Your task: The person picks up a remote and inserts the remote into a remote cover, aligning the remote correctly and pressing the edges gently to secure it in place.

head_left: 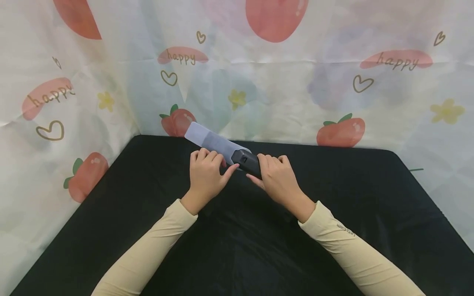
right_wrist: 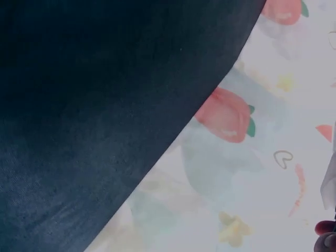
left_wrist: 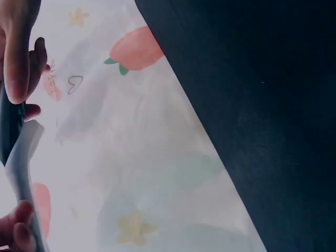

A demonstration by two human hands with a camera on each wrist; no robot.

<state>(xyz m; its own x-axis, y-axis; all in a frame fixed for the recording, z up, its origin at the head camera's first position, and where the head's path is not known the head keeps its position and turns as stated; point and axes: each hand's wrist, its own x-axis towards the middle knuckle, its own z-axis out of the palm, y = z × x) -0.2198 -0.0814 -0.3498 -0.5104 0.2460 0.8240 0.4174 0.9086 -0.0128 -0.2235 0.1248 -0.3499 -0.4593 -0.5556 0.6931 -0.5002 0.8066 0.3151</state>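
In the head view, both hands hold up a long object over the far part of the table. It has a thick black end (head_left: 246, 161) and a flat, pale, translucent strip (head_left: 214, 140) slanting away to the upper left; its exact kind I cannot tell. My right hand (head_left: 278, 179) grips the black end, fingers over the top and thumb beneath. My left hand (head_left: 206, 174) pinches the pale strip's lower edge, its thumb reaching toward the black end. Along the left wrist view's left edge, the strip (left_wrist: 21, 163) runs between the two hands. Only fingertips (right_wrist: 326, 240) and a bit of strip show in the right wrist view.
A black cloth covers the table (head_left: 237, 255). Behind it and along both sides hangs a pale curtain (head_left: 281, 90) printed with strawberries, hearts, yellow flowers and the word "happy". The table's back edge runs just behind the held object. Cream sleeves (head_left: 148, 242) cover both forearms.
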